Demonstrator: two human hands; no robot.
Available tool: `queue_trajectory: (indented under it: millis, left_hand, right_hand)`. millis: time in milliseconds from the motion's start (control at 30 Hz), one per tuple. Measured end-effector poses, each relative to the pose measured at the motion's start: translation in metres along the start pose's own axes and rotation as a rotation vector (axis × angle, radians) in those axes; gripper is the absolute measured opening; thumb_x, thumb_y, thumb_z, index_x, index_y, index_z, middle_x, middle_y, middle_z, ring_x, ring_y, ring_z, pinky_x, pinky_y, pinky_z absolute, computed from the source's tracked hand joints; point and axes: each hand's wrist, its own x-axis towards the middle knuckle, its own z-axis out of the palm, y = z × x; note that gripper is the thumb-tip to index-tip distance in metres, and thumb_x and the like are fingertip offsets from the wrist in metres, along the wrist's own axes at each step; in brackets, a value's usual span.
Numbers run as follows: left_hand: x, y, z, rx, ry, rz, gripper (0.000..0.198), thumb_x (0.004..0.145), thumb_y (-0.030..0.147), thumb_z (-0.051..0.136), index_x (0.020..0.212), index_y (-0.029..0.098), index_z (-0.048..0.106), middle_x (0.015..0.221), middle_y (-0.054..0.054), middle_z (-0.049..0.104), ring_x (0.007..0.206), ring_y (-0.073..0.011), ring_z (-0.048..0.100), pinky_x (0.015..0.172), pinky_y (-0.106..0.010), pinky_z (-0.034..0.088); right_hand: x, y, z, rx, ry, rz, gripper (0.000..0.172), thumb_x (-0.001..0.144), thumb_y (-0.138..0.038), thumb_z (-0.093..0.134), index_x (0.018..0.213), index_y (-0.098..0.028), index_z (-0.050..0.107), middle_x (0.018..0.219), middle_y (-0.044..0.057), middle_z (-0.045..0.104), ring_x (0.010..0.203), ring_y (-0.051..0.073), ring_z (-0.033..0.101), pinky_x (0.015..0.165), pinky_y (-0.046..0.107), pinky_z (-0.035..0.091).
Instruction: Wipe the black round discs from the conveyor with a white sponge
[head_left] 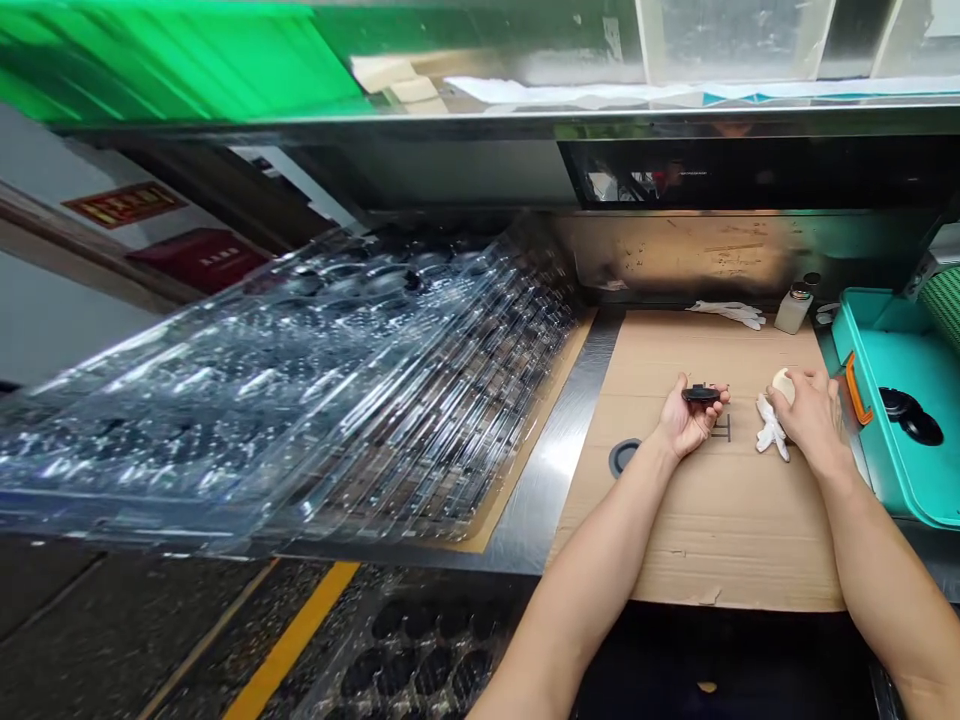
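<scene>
Cardboard (720, 540), flat and brown, covers part of the grey metal bench (541, 480), probably to spare parts from scratches. Above it the left hand (688, 420), palm turned upward, holds a thin black part (701, 395) between thumb and fingers, a grip that likely leaves its upper face in sight. The right hand (811, 400) bends over a cream-coloured, rounded pad (782, 383), fingers narrowed near its edge; whether they grip it cannot be told. Just below that pad lies a crumpled white cloth (770, 432). A dark grey ring (616, 458) rests just beside the left forearm. The turquoise plastic bin (891, 470), holding black round pieces (921, 428), stands close on the right, apparently for short reaches, though its wall limits sideways movement. Ridged transparent plastic trays (442, 430) stop short of the cardboard on the left; between the forearms, bare cardboard runs to its near edge, leaving the most room.
</scene>
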Motion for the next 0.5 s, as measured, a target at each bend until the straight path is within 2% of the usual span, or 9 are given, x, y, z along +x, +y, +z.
queue_trajectory:
  millis: [67,133,200,233,333,433,500]
  left_hand:
    - [-0.001,0.0,0.002,0.013,0.003,0.025,0.076,0.105,0.064,0.025,0.118,0.002,0.067,0.083,-0.017,0.07,0.062,-0.0155,0.066,0.052,-0.02,0.055]
    - [-0.001,-0.001,0.004,0.043,0.009,0.047,0.075,0.105,0.065,0.026,0.114,0.003,0.068,0.083,-0.018,0.07,0.063,-0.016,0.067,0.053,-0.021,0.056]
    - [-0.001,-0.001,0.006,0.084,0.013,0.079,0.07,0.105,0.064,0.03,0.117,0.006,0.067,0.085,-0.018,0.071,0.068,-0.0178,0.07,0.057,-0.023,0.058]
    - [-0.001,-0.001,0.007,0.109,0.015,0.103,0.067,0.105,0.063,0.032,0.12,0.008,0.066,0.086,-0.017,0.072,0.071,-0.0192,0.072,0.06,-0.024,0.059]
    - [0.002,-0.003,0.007,0.2,0.003,0.196,0.055,0.105,0.06,0.04,0.13,0.016,0.06,0.09,-0.014,0.074,0.075,-0.0211,0.075,0.064,-0.027,0.06]
    - [0.007,-0.006,0.004,0.327,0.009,0.299,0.048,0.103,0.061,0.046,0.13,0.023,0.055,0.093,-0.01,0.075,0.067,-0.0203,0.075,0.052,-0.022,0.052]
    - [0.01,-0.008,0.002,0.39,0.047,0.348,0.048,0.1,0.066,0.046,0.126,0.025,0.053,0.097,-0.01,0.076,0.062,-0.0202,0.074,0.044,-0.02,0.043]
  right_hand:
    - [-0.006,-0.01,-0.011,0.005,-0.017,0.009,0.043,0.1,-0.056,0.051,0.113,-0.022,0.073,0.119,0.018,0.066,0.108,0.035,0.059,0.084,0.041,0.044]
    - [-0.012,-0.019,-0.018,-0.013,-0.148,0.005,0.042,0.098,-0.059,0.054,0.105,-0.022,0.074,0.103,0.015,0.07,0.093,0.032,0.063,0.077,0.039,0.043]
    - [-0.015,-0.025,-0.019,-0.022,-0.266,-0.029,0.033,0.097,-0.051,0.058,0.099,-0.021,0.073,0.093,0.013,0.071,0.083,0.029,0.064,0.072,0.037,0.041]
    - [-0.016,-0.027,-0.018,0.008,-0.286,-0.065,0.028,0.097,-0.045,0.059,0.096,-0.021,0.072,0.091,0.013,0.072,0.081,0.027,0.064,0.071,0.036,0.041]
    - [-0.01,-0.025,-0.012,0.286,-0.233,-0.187,0.021,0.098,-0.037,0.054,0.091,-0.021,0.067,0.091,0.009,0.072,0.082,0.023,0.063,0.073,0.033,0.042]
    - [-0.003,-0.02,-0.006,0.629,-0.217,-0.175,0.025,0.098,-0.043,0.051,0.1,-0.021,0.064,0.09,0.005,0.072,0.081,0.02,0.063,0.075,0.03,0.046]
    - [-0.002,-0.019,-0.002,0.742,-0.233,-0.153,0.032,0.1,-0.046,0.048,0.111,-0.021,0.064,0.093,0.005,0.073,0.082,0.019,0.064,0.077,0.03,0.049]
